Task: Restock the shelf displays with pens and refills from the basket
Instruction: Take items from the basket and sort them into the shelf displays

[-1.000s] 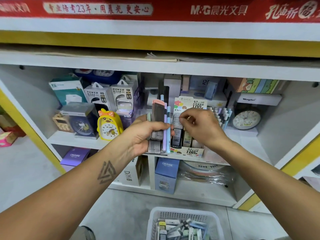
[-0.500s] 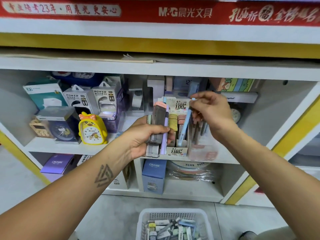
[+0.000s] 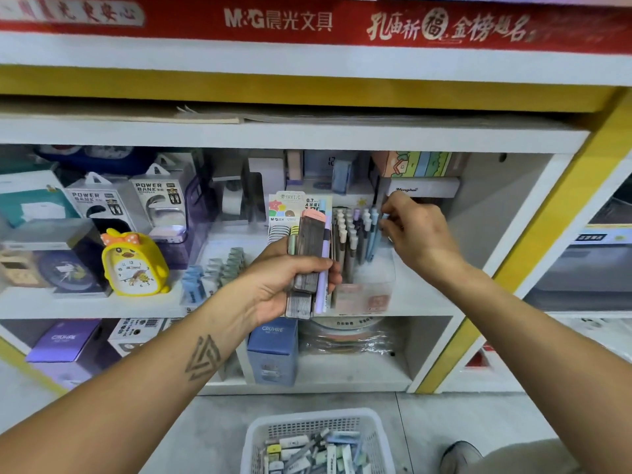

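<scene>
My left hand grips a bundle of dark refill packs and pastel pens, held upright in front of the middle shelf. Just behind it stands a clear display box with several pens upright in it. My right hand is at the box's right end, fingers curled, pinching the top of a light blue pen that is mostly hidden by the fingers. On the floor below sits a white basket with several refill packs and pens.
A lead-refill display card stands left of the pens. Farther left are small clips, a yellow duck clock and power bank boxes. Boxes fill the lower shelf. A shoe is beside the basket.
My right hand carried a light blue pen from the refill card over to the right end of the clear pen box and lowered it there. The left hand kept its bundle.
</scene>
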`<state>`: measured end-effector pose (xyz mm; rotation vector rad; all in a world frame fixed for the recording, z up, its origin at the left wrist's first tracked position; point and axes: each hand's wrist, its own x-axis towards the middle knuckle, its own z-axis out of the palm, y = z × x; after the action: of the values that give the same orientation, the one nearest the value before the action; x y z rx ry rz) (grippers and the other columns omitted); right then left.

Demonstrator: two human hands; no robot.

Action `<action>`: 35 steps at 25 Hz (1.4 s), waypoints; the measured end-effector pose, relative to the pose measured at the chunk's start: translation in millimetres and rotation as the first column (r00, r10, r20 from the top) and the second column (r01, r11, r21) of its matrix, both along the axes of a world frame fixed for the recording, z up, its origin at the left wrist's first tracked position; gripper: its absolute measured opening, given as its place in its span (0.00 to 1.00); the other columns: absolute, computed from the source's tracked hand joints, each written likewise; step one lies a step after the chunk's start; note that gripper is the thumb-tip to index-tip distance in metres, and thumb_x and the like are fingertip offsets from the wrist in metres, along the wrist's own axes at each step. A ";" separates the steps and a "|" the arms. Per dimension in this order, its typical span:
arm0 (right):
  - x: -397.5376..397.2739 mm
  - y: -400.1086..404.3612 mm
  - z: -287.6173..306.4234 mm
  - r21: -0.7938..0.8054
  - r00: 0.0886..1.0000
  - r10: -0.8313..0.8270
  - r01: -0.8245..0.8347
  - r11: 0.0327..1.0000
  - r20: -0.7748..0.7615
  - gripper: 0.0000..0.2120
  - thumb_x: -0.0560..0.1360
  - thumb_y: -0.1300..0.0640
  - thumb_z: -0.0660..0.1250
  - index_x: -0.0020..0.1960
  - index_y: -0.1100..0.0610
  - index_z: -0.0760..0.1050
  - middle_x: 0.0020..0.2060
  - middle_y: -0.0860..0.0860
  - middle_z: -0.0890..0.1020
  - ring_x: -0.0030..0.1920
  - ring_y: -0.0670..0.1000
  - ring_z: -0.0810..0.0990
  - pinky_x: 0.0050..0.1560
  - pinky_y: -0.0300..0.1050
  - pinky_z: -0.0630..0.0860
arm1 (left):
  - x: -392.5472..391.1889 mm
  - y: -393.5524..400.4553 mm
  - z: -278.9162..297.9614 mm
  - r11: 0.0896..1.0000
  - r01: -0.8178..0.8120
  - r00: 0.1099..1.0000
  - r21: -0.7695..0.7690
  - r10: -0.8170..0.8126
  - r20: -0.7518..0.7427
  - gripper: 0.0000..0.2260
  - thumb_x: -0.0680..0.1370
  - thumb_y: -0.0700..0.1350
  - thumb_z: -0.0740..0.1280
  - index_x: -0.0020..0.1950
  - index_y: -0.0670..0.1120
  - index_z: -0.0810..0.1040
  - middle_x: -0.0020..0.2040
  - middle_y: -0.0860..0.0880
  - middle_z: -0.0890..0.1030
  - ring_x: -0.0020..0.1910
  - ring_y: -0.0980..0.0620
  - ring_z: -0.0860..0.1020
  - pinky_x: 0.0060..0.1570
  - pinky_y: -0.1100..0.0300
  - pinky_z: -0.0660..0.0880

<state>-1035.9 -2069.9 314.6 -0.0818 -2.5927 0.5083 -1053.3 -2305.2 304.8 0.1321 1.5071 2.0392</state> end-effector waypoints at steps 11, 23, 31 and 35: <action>-7.0 -2.4 -5.5 0.025 0.997 0.028 -0.030 0.999 0.068 0.06 0.80 0.60 0.65 0.50 0.59 0.81 0.42 0.56 0.83 0.43 0.57 0.82 0.46 0.55 0.81 | -2.1 -5.7 0.0 0.997 0.068 0.998 0.025 -0.068 -0.004 0.10 0.71 0.30 0.72 0.50 0.39 0.84 0.50 0.33 0.83 0.45 0.39 0.84 0.44 0.50 0.82; 1.8 -49.3 16.6 -0.810 0.901 0.420 -0.167 0.563 0.106 0.14 0.73 0.60 0.76 0.57 0.61 0.79 0.34 0.54 0.85 0.30 0.50 0.79 0.27 0.40 0.71 | 0.0 -9.1 1.7 0.992 0.120 0.991 0.035 -0.118 -0.057 0.15 0.70 0.31 0.73 0.55 0.41 0.79 0.45 0.37 0.84 0.41 0.42 0.84 0.40 0.54 0.81; -5.7 -27.6 22.9 -0.865 0.968 0.249 -0.096 0.493 0.035 0.06 0.77 0.68 0.69 0.51 0.61 0.81 0.39 0.58 0.84 0.32 0.49 0.78 0.37 0.43 0.76 | -7.3 -9.2 -3.1 0.997 0.065 0.998 0.044 -0.064 -0.029 0.15 0.66 0.32 0.75 0.51 0.43 0.84 0.48 0.36 0.84 0.43 0.40 0.84 0.43 0.49 0.82; -9.4 -10.8 20.5 -0.387 1.000 -0.021 0.011 0.922 -0.022 0.08 0.80 0.61 0.65 0.57 0.56 0.80 0.43 0.49 0.80 0.41 0.49 0.78 0.41 0.38 0.70 | -8.7 -8.6 -6.4 0.997 0.040 0.999 0.063 -0.039 -0.029 0.12 0.66 0.30 0.74 0.45 0.43 0.84 0.44 0.34 0.83 0.40 0.40 0.84 0.41 0.51 0.82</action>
<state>-1045.2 -2080.7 335.1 -0.2274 -2.4282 1.0041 -1062.0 -2313.8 298.4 0.2143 1.4453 2.0623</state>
